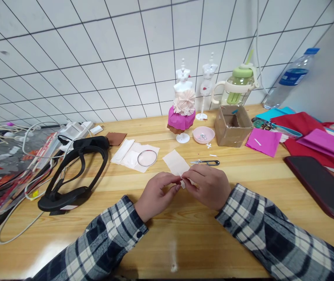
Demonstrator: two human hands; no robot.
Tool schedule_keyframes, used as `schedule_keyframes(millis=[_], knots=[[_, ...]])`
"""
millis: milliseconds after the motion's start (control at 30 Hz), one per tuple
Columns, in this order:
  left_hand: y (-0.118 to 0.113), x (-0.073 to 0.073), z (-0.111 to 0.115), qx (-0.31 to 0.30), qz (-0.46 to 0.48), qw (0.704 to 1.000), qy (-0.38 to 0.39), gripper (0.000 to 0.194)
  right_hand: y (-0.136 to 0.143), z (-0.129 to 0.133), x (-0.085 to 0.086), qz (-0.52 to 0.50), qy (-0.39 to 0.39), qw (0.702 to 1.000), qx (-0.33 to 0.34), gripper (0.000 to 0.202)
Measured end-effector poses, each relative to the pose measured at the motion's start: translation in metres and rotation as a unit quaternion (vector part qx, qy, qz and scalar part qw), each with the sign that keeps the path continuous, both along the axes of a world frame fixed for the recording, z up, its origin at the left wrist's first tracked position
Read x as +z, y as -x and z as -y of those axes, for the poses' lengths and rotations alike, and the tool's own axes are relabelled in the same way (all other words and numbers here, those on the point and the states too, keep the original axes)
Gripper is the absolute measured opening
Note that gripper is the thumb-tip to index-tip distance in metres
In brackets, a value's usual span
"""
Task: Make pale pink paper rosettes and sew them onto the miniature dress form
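A pale pink sheet (175, 161), thin and either paper or cloth, is held low over the table in front of me. My left hand (160, 192) pinches its near end between thumb and index finger. From the other side my right hand (209, 185) pinches the same end, and the fingertips of both hands almost meet. Some of the gathered end is hidden by my fingers. Just beyond my right hand lie small thread snips (205, 162). To the left, a thin metal hoop (147, 158) rests on more pale sheets (127, 153).
Behind stand a mini dress form (183, 84) with a magenta skirt, a bare form (207, 80), a pink bead dish (203, 135), a cardboard box (233, 127) and a jug (241, 86). A black headset (96, 164) lies left; coloured sheets (264, 141) and a phone (321, 187) lie right.
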State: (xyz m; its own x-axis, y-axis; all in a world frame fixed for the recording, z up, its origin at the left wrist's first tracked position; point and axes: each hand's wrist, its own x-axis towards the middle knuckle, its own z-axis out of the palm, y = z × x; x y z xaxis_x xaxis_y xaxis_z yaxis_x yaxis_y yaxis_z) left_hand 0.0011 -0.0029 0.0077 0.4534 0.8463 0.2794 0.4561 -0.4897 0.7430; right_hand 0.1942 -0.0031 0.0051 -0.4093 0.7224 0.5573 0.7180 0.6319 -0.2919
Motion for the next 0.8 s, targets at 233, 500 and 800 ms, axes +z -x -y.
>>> schedule_keyframes(millis=[233, 500, 800], knots=[[0.000, 0.000, -0.001, 0.025, -0.012, 1.000, -0.014, 0.009, 0.011, 0.003, 0.000, -0.170, 0.197, 0.965, -0.018, 0.004], [0.005, 0.002, -0.004, 0.064, 0.011, 0.998, 0.014, 0.014, 0.014, 0.011, -0.003, -0.154, 0.130, 0.979, 0.022, 0.012], [0.004, 0.002, -0.008, 0.103, 0.039, 0.991, 0.081, 0.015, 0.012, 0.012, -0.005, -0.069, 0.052, 0.996, 0.028, 0.022]])
